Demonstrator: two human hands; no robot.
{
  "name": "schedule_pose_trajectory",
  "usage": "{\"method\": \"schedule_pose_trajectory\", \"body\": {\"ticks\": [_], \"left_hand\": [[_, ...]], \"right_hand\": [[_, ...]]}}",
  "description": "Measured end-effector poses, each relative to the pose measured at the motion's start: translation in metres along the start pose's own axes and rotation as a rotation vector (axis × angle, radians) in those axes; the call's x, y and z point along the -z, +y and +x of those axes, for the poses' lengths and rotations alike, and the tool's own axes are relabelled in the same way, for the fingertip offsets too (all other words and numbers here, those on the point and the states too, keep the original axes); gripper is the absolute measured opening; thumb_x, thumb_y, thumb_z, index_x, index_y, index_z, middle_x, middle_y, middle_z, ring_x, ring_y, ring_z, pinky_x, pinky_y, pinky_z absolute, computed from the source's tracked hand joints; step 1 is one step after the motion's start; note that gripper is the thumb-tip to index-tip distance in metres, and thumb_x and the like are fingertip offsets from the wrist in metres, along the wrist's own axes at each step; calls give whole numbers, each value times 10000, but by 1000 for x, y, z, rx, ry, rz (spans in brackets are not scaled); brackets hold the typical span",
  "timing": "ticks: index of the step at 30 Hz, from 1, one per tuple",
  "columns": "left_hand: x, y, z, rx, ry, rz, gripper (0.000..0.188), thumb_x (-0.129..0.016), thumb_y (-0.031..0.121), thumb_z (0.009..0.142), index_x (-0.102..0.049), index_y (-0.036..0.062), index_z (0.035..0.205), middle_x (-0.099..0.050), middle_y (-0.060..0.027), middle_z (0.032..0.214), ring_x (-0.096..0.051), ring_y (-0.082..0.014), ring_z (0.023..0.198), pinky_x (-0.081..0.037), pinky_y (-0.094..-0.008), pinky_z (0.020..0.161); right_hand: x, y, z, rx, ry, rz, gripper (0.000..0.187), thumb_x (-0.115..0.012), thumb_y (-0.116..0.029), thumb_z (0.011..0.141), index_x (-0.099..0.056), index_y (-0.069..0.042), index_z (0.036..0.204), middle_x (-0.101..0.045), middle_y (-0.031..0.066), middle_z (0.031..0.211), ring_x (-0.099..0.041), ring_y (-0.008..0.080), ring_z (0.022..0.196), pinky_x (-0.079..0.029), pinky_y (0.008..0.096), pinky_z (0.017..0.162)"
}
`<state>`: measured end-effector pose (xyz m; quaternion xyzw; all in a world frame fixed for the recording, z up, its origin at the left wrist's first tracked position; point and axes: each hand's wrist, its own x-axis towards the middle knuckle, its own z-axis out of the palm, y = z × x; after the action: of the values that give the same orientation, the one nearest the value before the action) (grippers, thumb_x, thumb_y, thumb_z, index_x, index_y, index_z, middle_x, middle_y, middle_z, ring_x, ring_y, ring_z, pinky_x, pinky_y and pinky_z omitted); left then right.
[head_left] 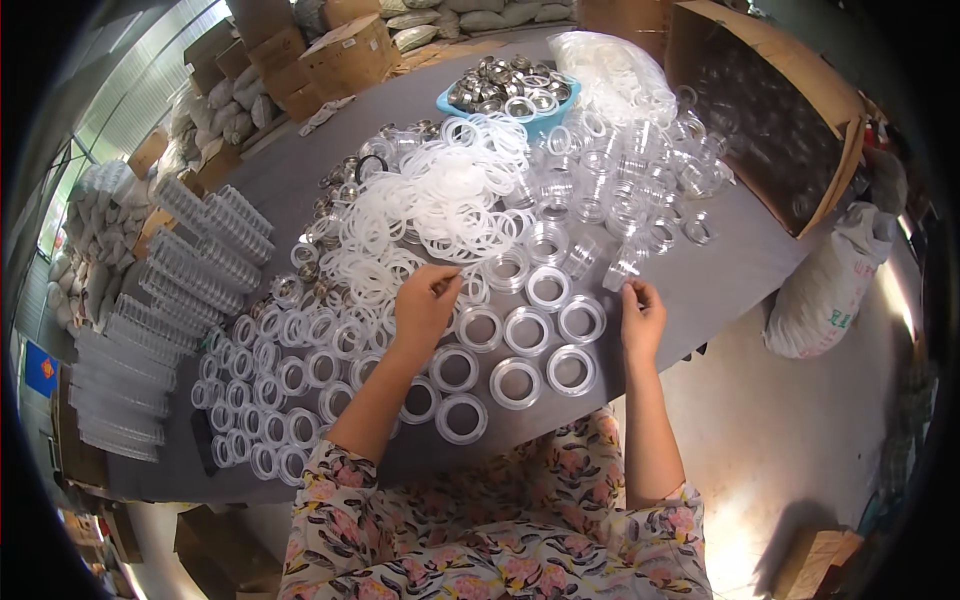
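Observation:
My right hand [642, 318], near the table's front right, pinches a clear plastic ring-shaped piece [622, 272] by its lower edge, tilted up. To the left, my left hand [427, 306] has thumb and fingers pinched together at the edge of the white rings. Whether a ring is between those fingertips is too small to tell. Beyond it lies a large heap of thin white sealing rings [455, 185]. Between and in front of my hands, several clear plastic rings [528, 331] lie flat in loose rows, some with white rings set in them.
Clear plastic pieces [600, 180] are heaped behind my right hand. A blue basin [555, 122] holds metal parts beside a clear bag [615, 75]. Stacks of clear rings [200, 260] line the table's left. A large cardboard box [765, 110] stands right, above a white sack [830, 285].

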<state>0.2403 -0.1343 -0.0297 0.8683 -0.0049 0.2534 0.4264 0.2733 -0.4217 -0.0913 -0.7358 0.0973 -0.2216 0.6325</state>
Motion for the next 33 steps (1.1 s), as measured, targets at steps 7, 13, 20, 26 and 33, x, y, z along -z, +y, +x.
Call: {"method": "schedule_pose_trajectory", "body": {"ticks": [7, 13, 20, 26, 33], "left_hand": [[-25, 27, -2, 135, 15, -495, 67, -711, 32, 787, -693, 6, 846, -592, 31, 720, -476, -16, 603, -383, -172, 552], [-64, 64, -12, -9, -162, -271, 85, -718, 21, 762, -686, 0, 838, -573, -6, 751, -495, -46, 623, -398, -187, 563], [-107, 88, -22, -233, -168, -199, 71, -708, 80, 749, -663, 44, 789, -615, -62, 788, -621, -209, 656, -469, -312, 567], [-145, 79, -29, -798, -409, 212, 77, -697, 116, 701, -670, 116, 774, -586, -19, 750, -567, -218, 766, -441, -349, 671], [-147, 82, -16, -754, -689, 221, 83, -670, 153, 726, -688, 140, 806, -610, 23, 779, -555, -193, 844, -408, -352, 755]], "right_hand": [[60, 14, -2, -349, -244, 285, 144, -595, -102, 873, -639, 26, 920, -618, -12, 782, -523, 70, 691, -424, 223, 623], [61, 0, -9, -181, -119, -233, 404, -522, 9, 824, -492, -16, 1227, -616, 95, 825, -593, 151, 757, -467, 261, 662], [66, 9, -29, 272, -217, -441, 538, -534, 39, 722, -515, -67, 1249, -610, 166, 1029, -565, 325, 943, -460, 394, 847], [62, 11, -36, 360, -222, -483, 621, -706, -177, 654, -523, -19, 1226, -607, 171, 1079, -556, 338, 971, -424, 426, 882], [61, 12, -37, 380, -188, -517, 719, -794, -259, 619, -515, -21, 1238, -608, 160, 1091, -560, 326, 966, -425, 414, 869]]}}
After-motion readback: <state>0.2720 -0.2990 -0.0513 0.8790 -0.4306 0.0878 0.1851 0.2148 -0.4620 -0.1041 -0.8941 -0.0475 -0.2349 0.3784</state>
